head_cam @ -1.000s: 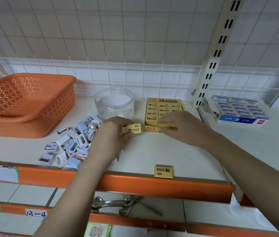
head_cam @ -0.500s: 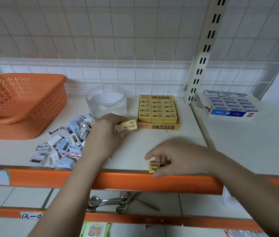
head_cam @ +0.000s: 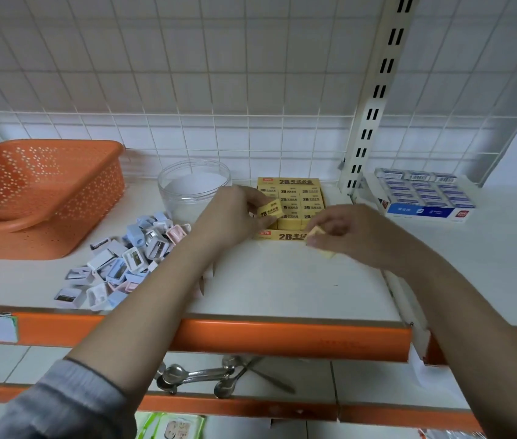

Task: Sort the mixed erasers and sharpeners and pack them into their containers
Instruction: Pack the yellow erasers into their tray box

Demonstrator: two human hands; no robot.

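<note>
Right now my left hand (head_cam: 232, 217) pinches one yellow eraser (head_cam: 270, 209) between thumb and fingers, label side facing me, tilted, held just over the front-left corner of the yellow eraser box (head_cam: 289, 204). My right hand (head_cam: 342, 232) pinches a second yellow eraser (head_cam: 317, 236), blurred, so I can't read its face; it sits in front of the box's front wall, low near the shelf (head_cam: 282, 280); can't tell if it touches the surface. Both hands have fingers curled round their erasers, neither is relaxed.

Box is open-topped, packed with rows of yellow erasers marked 2B, against the back of the shelf, just right of the clear round jar (head_cam: 194, 188). The jar stands upright, no lid on it.

Sharpener pile (head_cam: 124, 261): white, pale blue and pink sharpeners, loose heap on the shelf left of my left forearm, in front of the jar. Orange perforated basket (head_cam: 42, 191) further left, well apart from the box.

Right of the slotted upright (head_cam: 374, 99): a tray of blue-and-white erasers (head_cam: 422, 198), separate bay. Lower shelf below holds metal spoons (head_cam: 200, 375).
</note>
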